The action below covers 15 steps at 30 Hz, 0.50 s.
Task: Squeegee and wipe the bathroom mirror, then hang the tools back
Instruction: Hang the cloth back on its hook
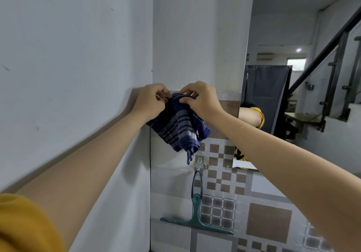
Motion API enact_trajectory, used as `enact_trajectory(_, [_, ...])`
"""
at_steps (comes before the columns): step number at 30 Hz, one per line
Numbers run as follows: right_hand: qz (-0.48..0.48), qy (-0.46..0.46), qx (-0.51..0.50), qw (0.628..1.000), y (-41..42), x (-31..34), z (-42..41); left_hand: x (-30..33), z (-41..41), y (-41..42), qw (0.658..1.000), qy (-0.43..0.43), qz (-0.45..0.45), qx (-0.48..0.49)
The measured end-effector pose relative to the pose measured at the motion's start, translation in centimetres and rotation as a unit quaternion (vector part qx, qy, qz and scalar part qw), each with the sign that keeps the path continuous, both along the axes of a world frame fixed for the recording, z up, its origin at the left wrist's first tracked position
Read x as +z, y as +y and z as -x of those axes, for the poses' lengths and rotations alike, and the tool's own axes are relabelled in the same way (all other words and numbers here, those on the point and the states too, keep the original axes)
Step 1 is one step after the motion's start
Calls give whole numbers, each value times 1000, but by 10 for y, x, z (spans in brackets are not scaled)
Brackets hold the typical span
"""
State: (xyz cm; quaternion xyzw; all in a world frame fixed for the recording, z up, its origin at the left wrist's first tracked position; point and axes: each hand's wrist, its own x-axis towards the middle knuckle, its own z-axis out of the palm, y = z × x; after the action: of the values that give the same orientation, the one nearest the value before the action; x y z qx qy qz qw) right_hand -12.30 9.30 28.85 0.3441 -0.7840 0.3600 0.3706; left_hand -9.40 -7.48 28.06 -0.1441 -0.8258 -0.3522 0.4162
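A dark blue cloth with grey stripes [176, 128] hangs bunched against the wall at the top edge of the tiled band. My left hand [151, 100] pinches its upper left edge. My right hand [199, 99] pinches its top right next to it. Whatever the cloth hangs from is hidden behind my fingers. Below it a green squeegee [196, 208] hangs by its handle loop from a clear wall hook [198, 163], blade down. The mirror [304, 76] is on the wall to the right, reflecting a room with a staircase.
A plain white wall [74, 66] runs close along my left and meets the tiled wall [224, 183] in a corner. Brown and grey checker tiles cover the wall under the mirror. My yellow sleeve [23, 224] shows at the lower left.
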Motion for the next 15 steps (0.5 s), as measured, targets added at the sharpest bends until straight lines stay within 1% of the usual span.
enact_trajectory(5, [-2, 61, -18, 998, -6, 17, 8, 25, 4, -1, 993, 64, 64, 72])
enact_trajectory(8, [-16, 59, -43, 997, -12, 20, 15, 33, 9, 1, 993, 47, 62, 84])
enact_trajectory(12, [-44, 34, -62, 997, -14, 7, 22, 17, 6, 4, 998, -18, 64, 23])
enact_trajectory(15, [-69, 33, -62, 995, -12, 0, 20, 9, 6, 3, 998, -42, 36, -18])
